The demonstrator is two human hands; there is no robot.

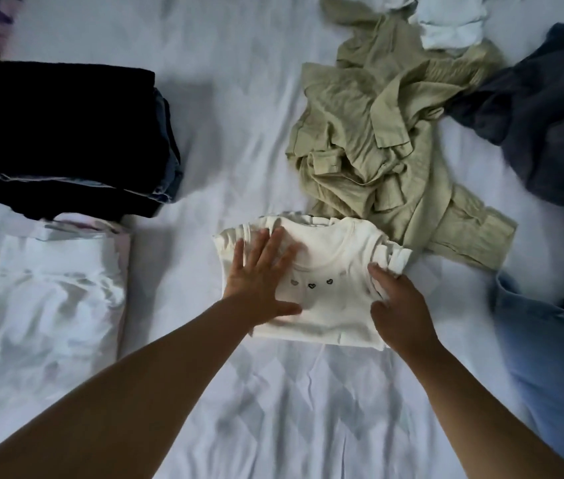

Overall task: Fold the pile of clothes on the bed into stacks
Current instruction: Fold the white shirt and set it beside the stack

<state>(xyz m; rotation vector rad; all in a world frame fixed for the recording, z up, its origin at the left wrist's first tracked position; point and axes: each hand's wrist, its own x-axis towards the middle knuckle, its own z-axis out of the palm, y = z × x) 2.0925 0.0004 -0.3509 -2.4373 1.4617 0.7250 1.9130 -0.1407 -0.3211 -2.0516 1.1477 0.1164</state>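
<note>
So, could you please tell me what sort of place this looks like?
Most likely a bedroom: a wrinkled white bedsheet covers the surface, with folded dark clothes stacked on it and a crumpled olive shirt.

Matt white knit top [329, 292] (ribbed edges), creased olive woven shirt [377, 143], smooth wrinkled cotton bedsheet [239, 115], faded denim jeans [550, 340]

Bare bed [239, 108] runs down the frame's centre and widens across the bottom middle. The dark stack [66, 133] and white stack [49, 305] block the left; the olive shirt [387, 140], navy garment [543, 112] and jeans [550, 347] crowd the right.
</note>
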